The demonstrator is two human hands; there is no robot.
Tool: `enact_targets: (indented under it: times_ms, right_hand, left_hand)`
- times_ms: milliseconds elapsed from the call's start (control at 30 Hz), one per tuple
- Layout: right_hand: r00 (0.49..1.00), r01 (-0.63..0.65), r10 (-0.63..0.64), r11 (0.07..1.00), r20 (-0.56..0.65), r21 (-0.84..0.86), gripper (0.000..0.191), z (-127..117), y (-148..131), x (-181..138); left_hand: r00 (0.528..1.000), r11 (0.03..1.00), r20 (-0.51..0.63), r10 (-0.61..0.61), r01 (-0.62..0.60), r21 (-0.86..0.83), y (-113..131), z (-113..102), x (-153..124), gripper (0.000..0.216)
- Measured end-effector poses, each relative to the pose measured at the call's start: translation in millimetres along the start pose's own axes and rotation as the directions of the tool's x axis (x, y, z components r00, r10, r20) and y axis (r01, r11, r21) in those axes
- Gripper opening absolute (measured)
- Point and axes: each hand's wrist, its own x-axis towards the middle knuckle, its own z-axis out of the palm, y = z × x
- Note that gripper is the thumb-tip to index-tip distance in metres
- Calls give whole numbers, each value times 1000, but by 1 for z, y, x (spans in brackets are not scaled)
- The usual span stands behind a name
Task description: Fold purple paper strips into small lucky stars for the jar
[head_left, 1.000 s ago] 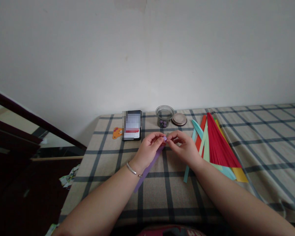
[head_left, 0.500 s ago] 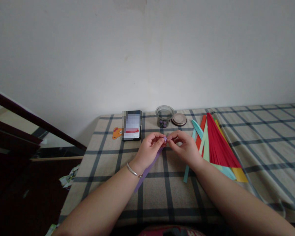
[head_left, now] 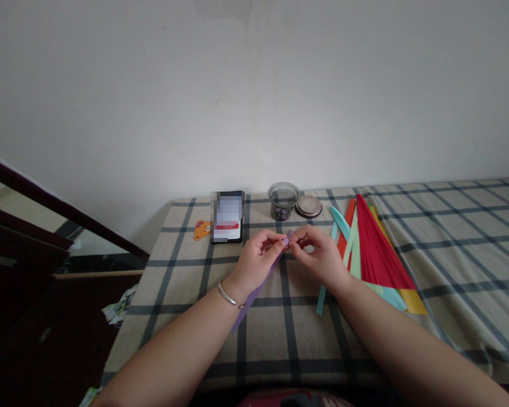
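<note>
A purple paper strip (head_left: 253,298) has a small folded knot at its upper end, and its long tail slants down under my left wrist. My left hand (head_left: 261,257) pinches the strip at that fold between thumb and forefinger. Close beside it, my right hand (head_left: 316,251) has thumb and fingertips together at the strip's short end, which pokes up between the hands. Beyond them stands a clear plastic cup (head_left: 283,198) with small purple folded pieces at its bottom. Its round lid (head_left: 309,206) lies to the right of it.
A phone (head_left: 228,217) leans at the back left beside a bear-shaped cutout (head_left: 202,230). Right of my hands lie fanned red paper strips (head_left: 379,254), with blue strips (head_left: 340,221), orange, green and yellow ones. The checked cloth (head_left: 186,288) covers the table; a wall rises behind.
The fingers of both hands have shifted slightly around the folded purple end, and more of the strip's short end shows between them. The other things stay in place.
</note>
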Motion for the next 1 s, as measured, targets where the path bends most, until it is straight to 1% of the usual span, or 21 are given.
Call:
enact_targets:
  times_ms: [233,433,633,800,1000]
  right_hand:
    - [1000,-15,15,1000,-11,21,6,-1,-2,0]
    - [1000,-27,27,1000,-10,-2,6,0,4,1]
    - [998,-66,66,998,5,7,13,1,3,2]
    - [1000,-27,27,1000,3,-1,8,1,3,2]
    - [1000,6,-7,997,-21,-74,5,0,1,1]
  left_hand:
    - [1000,997,5,-30,31,-71,-2,1,1,21]
    - [1000,1000,-17,-9,9,23,-4,-2,1,19]
    - [998,998,-57,4,0,70,-5,-4,3,21]
    - [998,999,-65,-1,4,48,-6,-4,5,20]
    - [999,997,-45,-20,23,67,-4,-2,4,19]
